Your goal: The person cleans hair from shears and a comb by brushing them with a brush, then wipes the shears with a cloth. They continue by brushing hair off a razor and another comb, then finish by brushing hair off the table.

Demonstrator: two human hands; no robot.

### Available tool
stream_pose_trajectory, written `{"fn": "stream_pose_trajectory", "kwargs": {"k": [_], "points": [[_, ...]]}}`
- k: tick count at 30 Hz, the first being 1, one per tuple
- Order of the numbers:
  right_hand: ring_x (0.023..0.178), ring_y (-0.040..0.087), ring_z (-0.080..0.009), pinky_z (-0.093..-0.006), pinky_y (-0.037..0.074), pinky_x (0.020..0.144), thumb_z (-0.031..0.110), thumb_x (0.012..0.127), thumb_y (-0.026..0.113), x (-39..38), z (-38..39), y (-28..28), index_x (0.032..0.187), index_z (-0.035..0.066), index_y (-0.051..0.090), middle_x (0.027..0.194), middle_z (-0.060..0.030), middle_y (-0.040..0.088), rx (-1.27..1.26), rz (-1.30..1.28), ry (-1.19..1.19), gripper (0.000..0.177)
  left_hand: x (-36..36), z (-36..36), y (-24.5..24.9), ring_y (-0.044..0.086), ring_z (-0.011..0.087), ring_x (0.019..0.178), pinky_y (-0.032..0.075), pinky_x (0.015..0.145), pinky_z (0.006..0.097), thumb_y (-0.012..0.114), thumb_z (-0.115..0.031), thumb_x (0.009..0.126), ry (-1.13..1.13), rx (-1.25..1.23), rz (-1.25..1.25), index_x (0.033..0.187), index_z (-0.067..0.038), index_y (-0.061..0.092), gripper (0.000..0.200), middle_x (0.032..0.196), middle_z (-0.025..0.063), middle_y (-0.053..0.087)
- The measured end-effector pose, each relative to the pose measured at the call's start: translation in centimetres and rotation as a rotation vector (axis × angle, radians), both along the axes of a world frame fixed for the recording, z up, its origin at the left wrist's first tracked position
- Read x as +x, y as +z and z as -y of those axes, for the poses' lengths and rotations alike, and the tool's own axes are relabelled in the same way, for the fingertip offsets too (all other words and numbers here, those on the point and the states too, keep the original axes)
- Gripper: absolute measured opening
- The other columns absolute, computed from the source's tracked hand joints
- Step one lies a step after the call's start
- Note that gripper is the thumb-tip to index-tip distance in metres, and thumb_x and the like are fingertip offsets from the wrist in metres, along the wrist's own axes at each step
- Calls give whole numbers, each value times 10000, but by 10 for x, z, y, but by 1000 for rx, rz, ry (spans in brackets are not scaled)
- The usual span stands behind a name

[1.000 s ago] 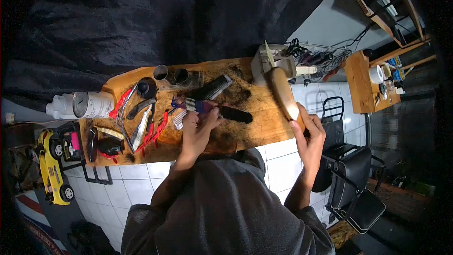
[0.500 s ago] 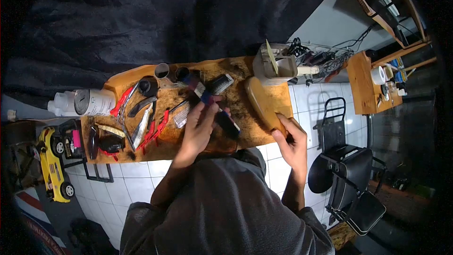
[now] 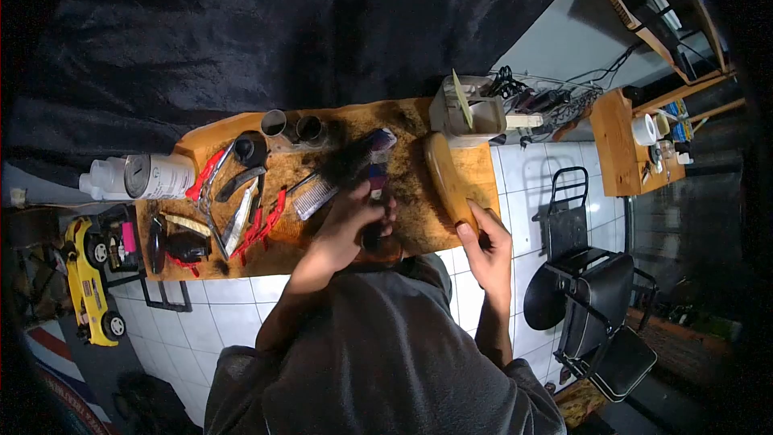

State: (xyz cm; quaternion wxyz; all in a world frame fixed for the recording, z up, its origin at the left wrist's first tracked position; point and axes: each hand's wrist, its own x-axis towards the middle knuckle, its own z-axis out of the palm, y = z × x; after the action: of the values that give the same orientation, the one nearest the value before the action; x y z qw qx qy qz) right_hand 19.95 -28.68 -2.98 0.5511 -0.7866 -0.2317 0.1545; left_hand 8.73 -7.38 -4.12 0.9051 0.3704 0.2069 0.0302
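Note:
My left hand [image 3: 354,225] is closed around a dark hair clipper [image 3: 377,181] with purple and red parts. Motion blurs it, and it stands nearly upright in my view over the middle of the table. A grey comb-like piece [image 3: 385,139] lies just beyond its upper end. My right hand [image 3: 487,246] grips the lower end of a curved wooden brush [image 3: 444,173] between thumb and fingers. The brush is tilted, its top toward the table's far side, and its bristles are mostly hidden. A pale comb [image 3: 316,198] lies left of my left hand.
Dark hair clippings cover the wooden table [image 3: 475,234]. Scissors, razors and red clips [image 3: 259,234] crowd its left side near white bottles [image 3: 165,176]. Two cups [image 3: 310,129] stand at the back. A grey bin [image 3: 475,117] is at the back right. Black chairs [image 3: 596,298] stand right.
The clipper has swung from leaning up-left to nearly upright, and my left hand has moved slightly right. My right hand and the brush have shifted only a little.

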Motion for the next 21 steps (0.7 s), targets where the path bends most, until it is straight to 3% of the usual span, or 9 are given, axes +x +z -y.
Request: {"fn": "stream_pose_trajectory", "kwargs": {"k": [3, 5, 7, 10, 13, 17, 21], "points": [[756, 521, -155, -258, 413, 689, 41, 805, 684, 1, 0, 8, 1180, -58, 595, 859, -94, 567, -34, 104, 225, 397, -14, 5, 17, 592, 122, 852, 498, 746, 261, 571, -103, 932, -39, 303, -105, 1202, 11, 486, 305, 987, 86, 612], [734, 543, -214, -300, 435, 690, 49, 737, 729, -1, -10, 16, 1134, -52, 625, 826, -123, 565, 8, 122, 340, 423, -16, 3, 28, 607, 120, 890, 496, 785, 248, 579, -74, 926, -144, 397, -80, 1219, 37, 497, 324, 988, 82, 636], [729, 587, -273, -350, 475, 671, 130, 745, 772, -4, -18, 12, 1090, -30, 653, 835, -168, 597, -40, 146, 368, 398, -24, -10, 32, 611, 121, 891, 498, 786, 241, 570, -78, 935, -337, 549, -62, 1234, 45, 503, 330, 998, 86, 638], [735, 595, -297, -380, 480, 677, 145, 754, 772, 1, -23, -7, 1096, -8, 658, 854, -177, 604, -71, 297, 215, 391, -35, -14, 45, 602, 121, 899, 492, 785, 254, 549, -58, 936, -294, 390, -114, 1327, 25, 467, 408, 1178, 118, 617], [714, 552, -224, -315, 439, 605, 60, 752, 750, 6, -30, 1, 1104, -56, 633, 802, -136, 565, -186, 408, -15, 389, -43, -22, 43, 592, 114, 895, 484, 780, 254, 542, -33, 923, -280, 328, -105, 1385, 25, 403, 486, 1273, 127, 585], [744, 606, -279, -370, 483, 678, 126, 751, 770, -1, -31, 21, 1089, -9, 657, 846, -172, 599, -97, 262, 52, 381, -42, -21, 41, 578, 92, 916, 465, 800, 236, 609, -26, 880, -211, 421, -77, 1340, 42, 449, 492, 1261, 125, 591], [781, 614, -272, -350, 490, 706, 140, 742, 778, -18, -36, 28, 1081, -25, 666, 855, -157, 609, -79, 88, 368, 393, -41, -15, 35, 553, 72, 891, 443, 815, 232, 670, -24, 833, -266, 652, -97, 1296, 43, 494, 500, 1255, 118, 596]]}}
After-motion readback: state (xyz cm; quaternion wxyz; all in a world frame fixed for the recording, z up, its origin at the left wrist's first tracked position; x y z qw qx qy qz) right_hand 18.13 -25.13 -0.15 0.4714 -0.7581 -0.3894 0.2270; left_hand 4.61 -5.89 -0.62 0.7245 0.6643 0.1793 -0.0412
